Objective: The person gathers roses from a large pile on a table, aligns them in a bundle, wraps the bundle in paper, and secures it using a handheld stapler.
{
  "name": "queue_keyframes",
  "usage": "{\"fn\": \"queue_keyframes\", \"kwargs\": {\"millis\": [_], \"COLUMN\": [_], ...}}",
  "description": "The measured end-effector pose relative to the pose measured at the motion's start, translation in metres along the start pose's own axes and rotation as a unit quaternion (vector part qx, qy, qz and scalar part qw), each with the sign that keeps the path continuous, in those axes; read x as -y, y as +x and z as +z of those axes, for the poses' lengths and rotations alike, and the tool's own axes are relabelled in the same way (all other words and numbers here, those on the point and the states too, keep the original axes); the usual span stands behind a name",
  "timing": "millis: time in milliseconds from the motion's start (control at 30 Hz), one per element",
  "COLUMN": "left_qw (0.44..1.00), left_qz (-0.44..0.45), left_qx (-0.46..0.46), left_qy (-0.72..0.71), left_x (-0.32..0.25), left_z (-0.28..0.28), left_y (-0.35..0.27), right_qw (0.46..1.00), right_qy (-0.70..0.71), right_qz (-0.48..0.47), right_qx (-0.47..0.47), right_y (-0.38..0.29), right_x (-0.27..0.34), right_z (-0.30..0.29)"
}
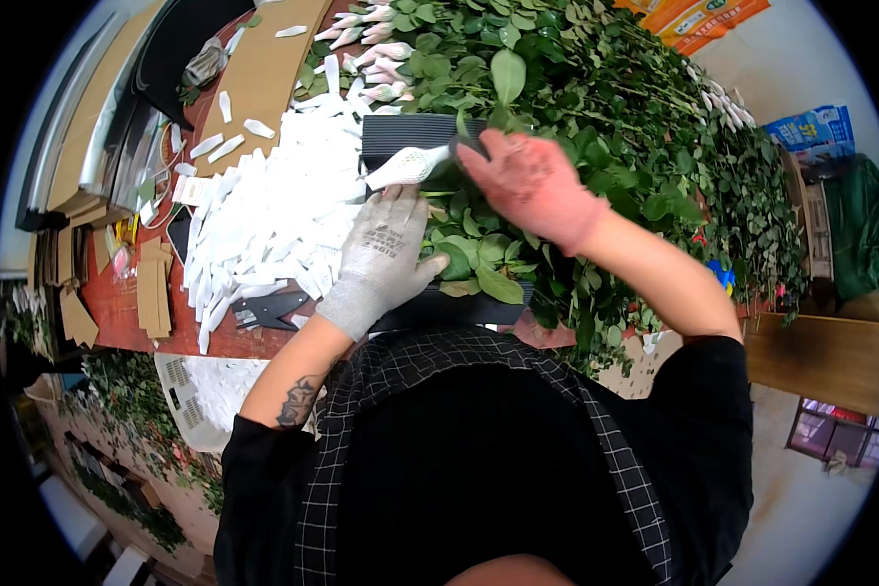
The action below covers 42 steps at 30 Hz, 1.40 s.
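Note:
My left hand [384, 256], in a grey glove that bears print, lies palm down with the thumb spread. Its fingertips reach the lower side of a flower bud in a white foam net sleeve [408, 167]. Black ribbed board [417, 135] lies beneath the bud, partly covered by green leafy stems [476, 256]. My right hand [535, 187], in a pinkish-red glove, is blurred at the bud's right end. A dark object [467, 149] shows by its fingertips, too unclear to name. A large leaf [509, 77] stands just beyond this hand; whether the fingers grip a stem is hidden.
Left of the bud spreads a heap of white foam net sleeves [278, 205] on the red table [117, 315]. A black stapler-like tool [267, 309] lies at its near edge. Sleeved buds [384, 58] and massed leafy stems [615, 95] fill the far and right sides. Cardboard [256, 80] lies far left.

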<state>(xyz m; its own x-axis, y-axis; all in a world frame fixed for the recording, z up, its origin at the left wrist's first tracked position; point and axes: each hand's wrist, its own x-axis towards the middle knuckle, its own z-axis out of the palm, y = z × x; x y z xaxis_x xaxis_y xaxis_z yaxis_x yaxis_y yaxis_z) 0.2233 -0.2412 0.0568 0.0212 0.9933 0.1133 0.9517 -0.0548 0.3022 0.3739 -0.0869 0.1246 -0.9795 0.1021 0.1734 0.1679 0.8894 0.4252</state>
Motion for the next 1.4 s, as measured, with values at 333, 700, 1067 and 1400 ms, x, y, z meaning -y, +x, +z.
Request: {"fn": "queue_keyframes", "kwargs": {"millis": [333, 700, 1067, 1400], "left_qw": [0.999, 0.999, 0.999, 0.999], "left_qz": [0.003, 0.036, -0.009, -0.029], "left_qx": [0.029, 0.002, 0.026, 0.034], "left_qy": [-0.014, -0.027, 0.021, 0.015], "left_x": [-0.007, -0.005, -0.003, -0.008], "left_z": [-0.003, 0.001, 0.003, -0.001], "left_y": [0.004, 0.003, -0.002, -0.005], "right_qw": [0.998, 0.990, 0.999, 0.990], "right_qy": [-0.028, 0.082, 0.051, 0.122], "right_qz": [-0.065, -0.008, 0.003, 0.068], "right_qx": [0.000, 0.112, 0.013, 0.032], "right_y": [-0.003, 0.011, 0.019, 0.004], "right_x": [0.020, 0.006, 0.024, 0.040], "right_z": [0.052, 0.022, 0.021, 0.052]}}
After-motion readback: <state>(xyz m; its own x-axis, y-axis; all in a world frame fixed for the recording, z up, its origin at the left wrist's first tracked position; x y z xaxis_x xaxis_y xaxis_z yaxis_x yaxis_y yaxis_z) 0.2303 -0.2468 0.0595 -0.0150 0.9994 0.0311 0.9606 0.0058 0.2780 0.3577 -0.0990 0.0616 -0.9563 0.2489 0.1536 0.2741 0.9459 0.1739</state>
